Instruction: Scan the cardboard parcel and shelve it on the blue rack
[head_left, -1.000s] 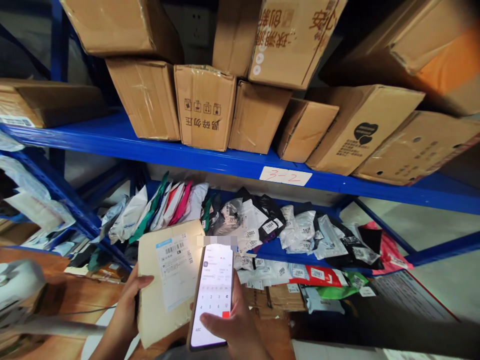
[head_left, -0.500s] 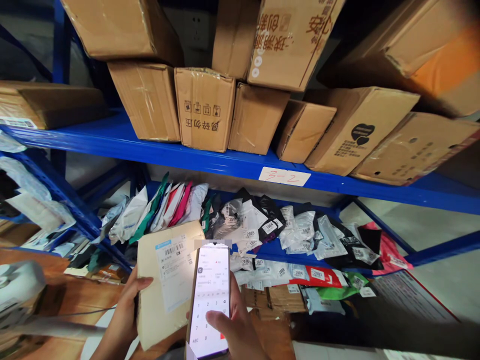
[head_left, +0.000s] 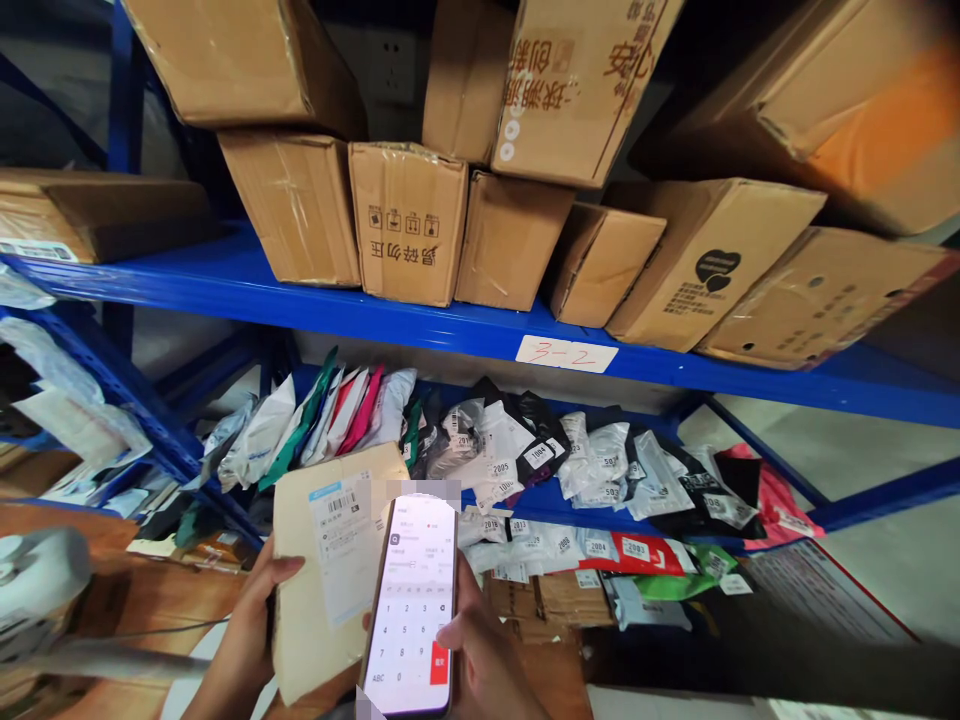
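Observation:
My left hand (head_left: pixel 262 590) is closed on the left edge of a cream-coloured parcel (head_left: pixel 304 630), its thumb lying on the front face. A white shipping label (head_left: pixel 341 545) with a barcode is stuck to that face. In my right hand (head_left: pixel 480 630) is a smartphone (head_left: pixel 412 600), held upright and overlapping the parcel's right side. The lit screen shows a number keypad with a red key at its lower right. My right thumb rests over the keypad's right edge, just above the red key. The fingers behind the phone are mostly hidden.
Cardboard boxes (head_left: pixel 409 225) stand on a blue shelf (head_left: pixel 420 317) tagged "3-2" (head_left: pixel 567 353). Below it, bagged parcels (head_left: pixel 502 455) with number stickers fill a lower shelf. More cartons (head_left: pixel 574 600) sit beneath. A white device on an arm (head_left: pixel 45 575) stands at the left.
My right thumb has moved from the middle of the keypad to its right edge, uncovering more keys. The phone has shifted slightly left. My left hand still holds the parcel.

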